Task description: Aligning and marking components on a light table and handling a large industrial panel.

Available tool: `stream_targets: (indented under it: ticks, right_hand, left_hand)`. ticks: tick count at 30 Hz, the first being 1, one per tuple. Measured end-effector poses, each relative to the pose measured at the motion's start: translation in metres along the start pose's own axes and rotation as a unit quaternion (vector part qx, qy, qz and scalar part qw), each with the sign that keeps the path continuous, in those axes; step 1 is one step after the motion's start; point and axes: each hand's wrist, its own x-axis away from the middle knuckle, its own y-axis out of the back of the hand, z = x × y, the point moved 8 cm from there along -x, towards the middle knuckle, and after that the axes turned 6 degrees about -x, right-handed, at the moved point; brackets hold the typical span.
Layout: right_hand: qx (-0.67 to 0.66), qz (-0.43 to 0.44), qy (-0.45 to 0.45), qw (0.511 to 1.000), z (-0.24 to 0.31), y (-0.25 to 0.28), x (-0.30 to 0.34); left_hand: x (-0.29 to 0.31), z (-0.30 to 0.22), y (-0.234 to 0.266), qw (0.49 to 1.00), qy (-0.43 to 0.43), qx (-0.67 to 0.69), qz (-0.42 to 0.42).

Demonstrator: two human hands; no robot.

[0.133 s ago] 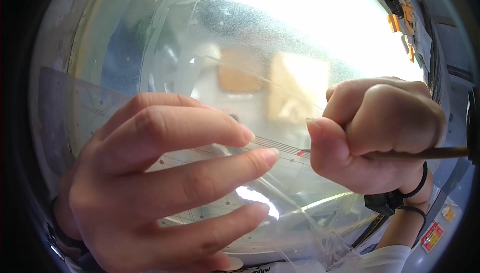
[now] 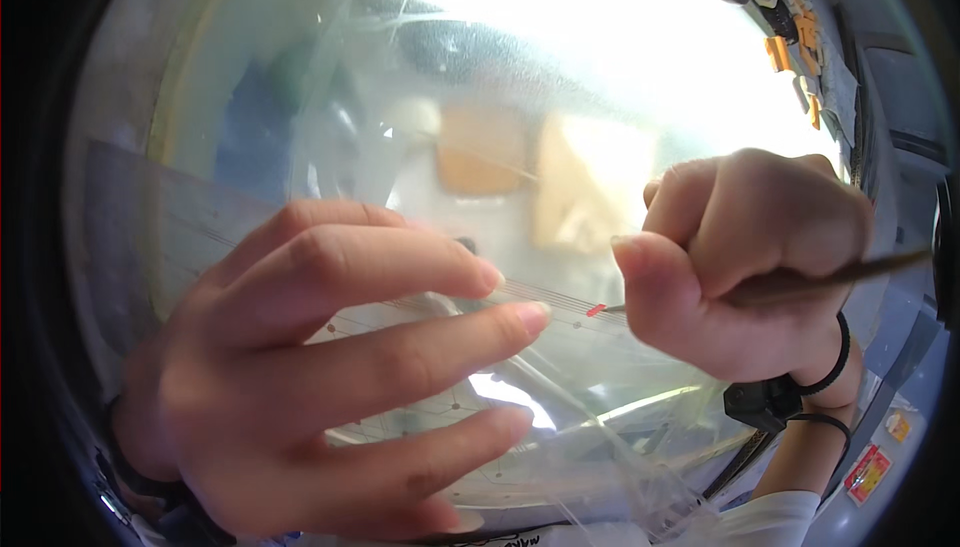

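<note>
Right grip [image 2: 745,267] clamped on brown-handled tool [image 2: 870,270], tip at red mark [image 2: 597,310]; left grip [image 2: 300,377] spread apart over lined clear sheet [image 2: 550,297]; dark lettering [image 2: 520,540] near

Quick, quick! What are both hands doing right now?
Left hand: open, fingers spread over the lined clear sheet.
Right hand: closed, holding a thin brown-handled tool.

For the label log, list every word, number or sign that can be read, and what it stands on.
Red-and-yellow packet, small orange item: any print is too small to read.
Dark lettering on white, lower edge: at the frame's edge, not copied out.
Clear sheet: lines, dots and a red mark; no words that I can make out.
</note>
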Motion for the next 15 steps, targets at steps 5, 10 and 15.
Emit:
stream_targets:
  ticks: [5,10,15]
  right_hand:
    - [-0.111,-0.082,-0.041,0.99,0.001,0.036,-0.012]
    - [-0.096,-0.064,0.033,0.993,0.03,0.109,-0.016]
    - [0.526,-0.12,-0.152,0.828,0.029,0.184,0.001]
  left_hand:
    - [0.002,0.006,-0.002,0.999,0.005,0.002,-0.042]
    - [-0.002,-0.006,0.003,0.999,0.005,-0.011,-0.042]
    - [0.001,-0.016,-0.004,0.998,-0.002,-0.02,-0.061]
